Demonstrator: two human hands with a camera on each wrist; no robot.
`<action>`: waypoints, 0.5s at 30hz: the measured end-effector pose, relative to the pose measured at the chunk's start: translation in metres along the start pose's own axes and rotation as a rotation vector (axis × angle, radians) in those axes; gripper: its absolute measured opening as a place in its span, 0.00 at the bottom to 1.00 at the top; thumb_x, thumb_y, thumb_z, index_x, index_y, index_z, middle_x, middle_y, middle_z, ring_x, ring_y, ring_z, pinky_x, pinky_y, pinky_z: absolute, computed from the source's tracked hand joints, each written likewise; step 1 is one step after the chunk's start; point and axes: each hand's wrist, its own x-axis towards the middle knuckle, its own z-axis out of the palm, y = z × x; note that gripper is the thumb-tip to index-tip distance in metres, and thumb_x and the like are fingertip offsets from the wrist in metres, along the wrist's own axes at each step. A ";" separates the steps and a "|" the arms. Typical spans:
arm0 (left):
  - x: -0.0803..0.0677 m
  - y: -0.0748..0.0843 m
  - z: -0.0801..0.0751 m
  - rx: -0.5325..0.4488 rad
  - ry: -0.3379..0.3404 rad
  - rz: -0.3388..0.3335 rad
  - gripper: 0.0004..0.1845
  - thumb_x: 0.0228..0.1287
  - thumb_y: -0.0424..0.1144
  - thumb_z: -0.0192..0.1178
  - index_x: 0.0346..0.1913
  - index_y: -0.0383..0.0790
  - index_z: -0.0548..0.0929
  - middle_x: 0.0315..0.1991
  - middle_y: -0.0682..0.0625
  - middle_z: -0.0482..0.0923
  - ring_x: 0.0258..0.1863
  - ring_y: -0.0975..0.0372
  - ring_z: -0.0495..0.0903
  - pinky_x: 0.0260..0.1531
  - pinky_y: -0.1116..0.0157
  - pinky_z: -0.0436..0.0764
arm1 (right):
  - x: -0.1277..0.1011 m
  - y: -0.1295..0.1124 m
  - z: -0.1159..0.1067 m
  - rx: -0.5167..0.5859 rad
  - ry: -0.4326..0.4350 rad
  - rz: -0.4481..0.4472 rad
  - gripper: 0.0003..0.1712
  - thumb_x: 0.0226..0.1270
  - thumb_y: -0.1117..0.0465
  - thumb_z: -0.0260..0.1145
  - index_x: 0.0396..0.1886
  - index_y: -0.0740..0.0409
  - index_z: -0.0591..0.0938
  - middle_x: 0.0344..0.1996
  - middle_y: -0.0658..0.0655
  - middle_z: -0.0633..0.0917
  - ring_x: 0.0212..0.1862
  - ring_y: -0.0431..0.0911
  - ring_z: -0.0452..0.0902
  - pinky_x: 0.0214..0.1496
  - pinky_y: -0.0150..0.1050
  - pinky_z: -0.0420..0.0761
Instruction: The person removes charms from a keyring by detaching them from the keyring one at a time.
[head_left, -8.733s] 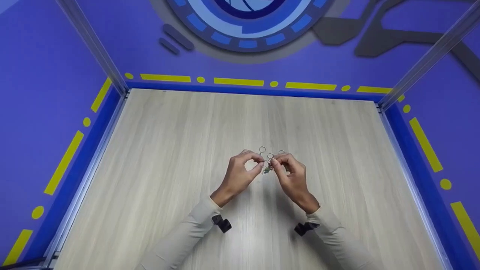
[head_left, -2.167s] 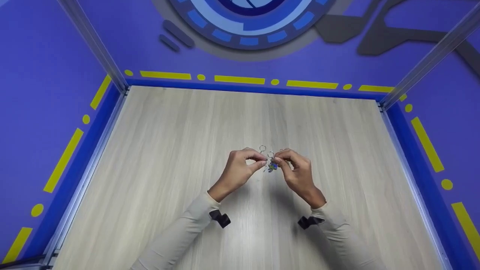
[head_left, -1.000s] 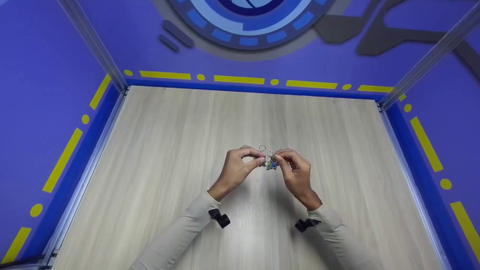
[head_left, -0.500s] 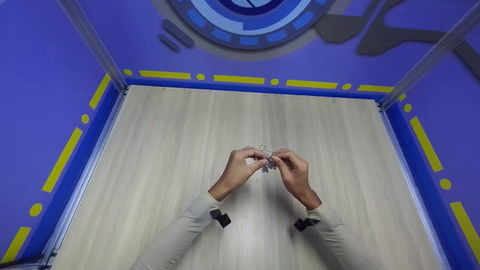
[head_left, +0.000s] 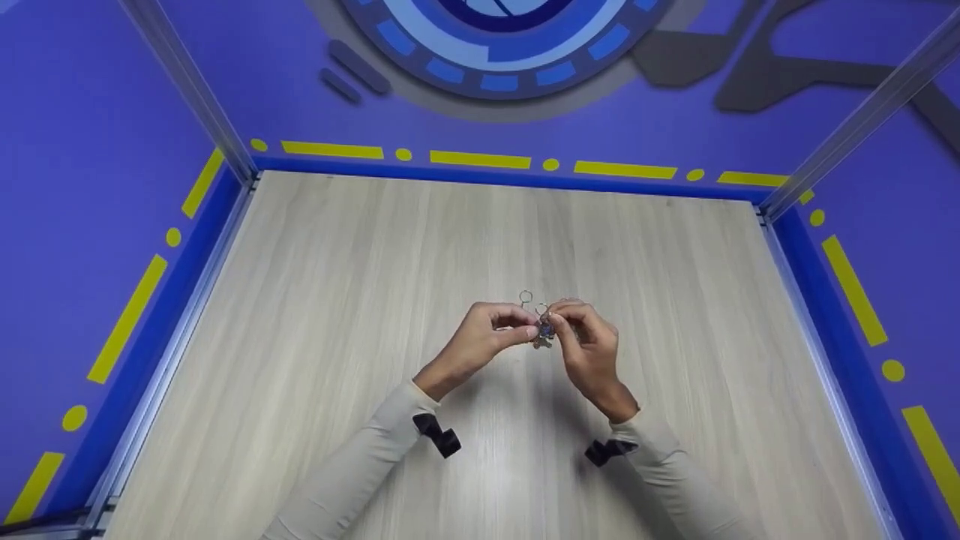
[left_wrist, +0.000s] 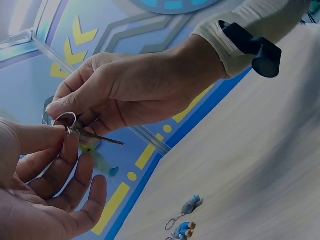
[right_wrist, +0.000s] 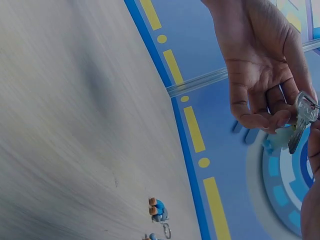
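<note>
In the head view, my left hand (head_left: 480,334) and right hand (head_left: 589,341) meet tip to tip above the table. Between them hangs a silver key (right_wrist: 300,122), its blade pointing down. My left hand (left_wrist: 55,180) seems to pinch the key's head, its other fingers relaxed. The right hand (left_wrist: 125,90) pinches the metal split ring (left_wrist: 65,119) of a small keychain. From that ring dangles a pale blue-green figure (left_wrist: 100,160) with a yellow part, partly behind the key. Fingertips hide how key and ring join.
More keychains lie on the wood-grain table (head_left: 360,300) beyond the hands: a grey figure (left_wrist: 190,205) and a blue one with brown parts (right_wrist: 156,209). Their rings (head_left: 526,297) show in the head view. Blue-purple walls (head_left: 487,135) enclose the table's back and sides.
Over the last second my left hand has shifted slightly right and closed in on the right. The silver key now hangs in front of the blue figure, which showed more fully before.
</note>
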 end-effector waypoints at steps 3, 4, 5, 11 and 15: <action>0.000 -0.003 0.000 -0.049 -0.037 0.006 0.10 0.76 0.32 0.70 0.51 0.27 0.91 0.46 0.41 0.91 0.44 0.60 0.89 0.54 0.60 0.88 | 0.000 0.000 0.000 0.000 0.011 -0.017 0.02 0.78 0.78 0.66 0.40 0.73 0.82 0.37 0.65 0.87 0.42 0.49 0.86 0.46 0.32 0.87; 0.000 -0.004 0.000 -0.063 -0.042 0.007 0.10 0.75 0.31 0.70 0.51 0.26 0.91 0.45 0.43 0.91 0.44 0.61 0.89 0.54 0.61 0.88 | 0.001 0.000 0.000 0.002 0.015 -0.023 0.03 0.77 0.79 0.66 0.40 0.73 0.82 0.37 0.66 0.87 0.42 0.48 0.86 0.46 0.32 0.86; 0.000 -0.005 0.001 -0.074 -0.042 0.007 0.10 0.75 0.31 0.70 0.51 0.25 0.90 0.44 0.46 0.92 0.43 0.61 0.89 0.53 0.61 0.88 | 0.001 0.000 0.001 0.002 0.024 -0.025 0.03 0.79 0.76 0.66 0.40 0.73 0.82 0.37 0.65 0.87 0.42 0.48 0.86 0.46 0.32 0.86; 0.000 -0.010 0.005 -0.066 0.005 0.020 0.09 0.72 0.30 0.73 0.49 0.26 0.92 0.44 0.50 0.92 0.45 0.61 0.89 0.51 0.64 0.87 | 0.000 0.001 0.001 -0.004 0.053 -0.033 0.05 0.79 0.75 0.67 0.39 0.75 0.82 0.37 0.64 0.88 0.42 0.49 0.86 0.46 0.32 0.86; 0.000 -0.010 0.005 -0.044 0.048 0.026 0.09 0.72 0.31 0.73 0.48 0.27 0.92 0.44 0.47 0.93 0.46 0.60 0.89 0.50 0.64 0.87 | 0.000 0.001 -0.001 0.006 0.048 -0.027 0.05 0.79 0.75 0.67 0.40 0.75 0.82 0.36 0.67 0.87 0.41 0.48 0.85 0.45 0.32 0.86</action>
